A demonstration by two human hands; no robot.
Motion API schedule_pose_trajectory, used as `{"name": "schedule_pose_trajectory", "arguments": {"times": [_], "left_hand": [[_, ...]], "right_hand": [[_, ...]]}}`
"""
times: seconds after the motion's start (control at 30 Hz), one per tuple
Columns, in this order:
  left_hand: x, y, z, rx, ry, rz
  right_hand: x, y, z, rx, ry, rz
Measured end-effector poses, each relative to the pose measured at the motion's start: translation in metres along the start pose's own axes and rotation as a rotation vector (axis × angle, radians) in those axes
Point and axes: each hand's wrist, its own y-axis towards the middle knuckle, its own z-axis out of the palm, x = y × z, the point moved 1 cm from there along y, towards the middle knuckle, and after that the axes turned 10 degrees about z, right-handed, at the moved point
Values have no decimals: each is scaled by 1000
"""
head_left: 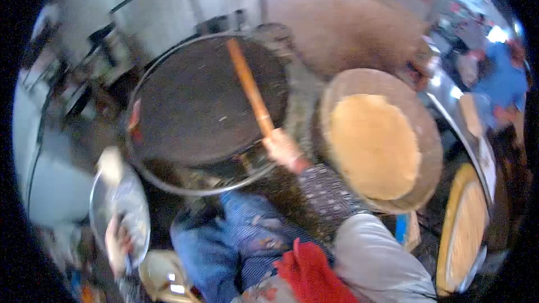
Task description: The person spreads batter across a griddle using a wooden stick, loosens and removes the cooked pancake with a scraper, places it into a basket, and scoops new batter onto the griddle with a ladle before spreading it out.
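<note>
My right hand (283,148) is closed around the near end of a long flat wooden spatula (247,81). The spatula reaches away over a large round dark griddle (196,101) with a pale rim. To the right of that hand, a thin round golden pancake (375,146) lies on a round brown tray (429,157). My left hand (118,244) is low on the left, over an oval metal basin (137,207) smeared with something pale. Its fingers are blurred, and whether they hold anything is unclear. A cream-coloured lump (110,165) sits at the basin's far edge.
A pale bowl (151,272) with liquid stands beside the basin. At the right are a round wooden board (463,230) and a metal-edged counter (457,120). A person in blue (499,81) is farther back. Red cloth (311,266) lies on my lap.
</note>
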Motion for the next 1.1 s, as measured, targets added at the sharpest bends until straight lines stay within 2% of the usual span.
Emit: {"name": "schedule_pose_trajectory", "arguments": {"times": [0.03,0.1,0.17,0.23,0.3,0.37,0.4,0.43,0.5,0.53,0.6,0.63,0.8,0.9,0.97,1.0,1.03,1.07,1.1], "left_hand": [[-7,1,17,6,-11,-27],[-24,7,63,16,-76,-101],[-50,1,111,254,-219,-39],[-48,5,159,351,-104,6],[-30,18,194,449,-22,146],[-16,25,221,562,240,400],[5,42,229,578,552,698],[25,58,238,494,860,1004],[17,52,254,535,1207,826],[23,55,253,525,1233,830],[22,54,244,543,1164,850],[17,49,237,543,1145,848],[8,23,228,434,1039,886],[16,23,228,411,944,892],[22,28,220,378,908,900],[25,33,221,335,772,990],[26,38,222,303,631,1070],[27,41,226,278,481,1141],[26,42,230,296,353,1020]], "right_hand": [[8,-2,6,43,205,277],[13,-8,3,3,426,355],[-4,2,20,-94,541,233],[-4,-2,23,-76,724,241],[1,-4,28,-96,815,265],[5,-8,31,-127,914,273],[10,-10,35,-140,972,275],[15,-11,39,-157,1032,269],[35,-20,30,-151,1057,244],[26,-19,43,-165,1052,246],[40,-25,38,-127,1030,326],[46,-24,44,-182,982,245],[51,-33,51,-137,979,284],[63,-40,43,-60,1168,298],[69,-47,48,-133,1337,339],[54,-50,50,-145,1216,203],[59,-60,35,-59,1348,297],[47,-64,32,54,1306,294],[33,-67,23,151,1257,287]]}}
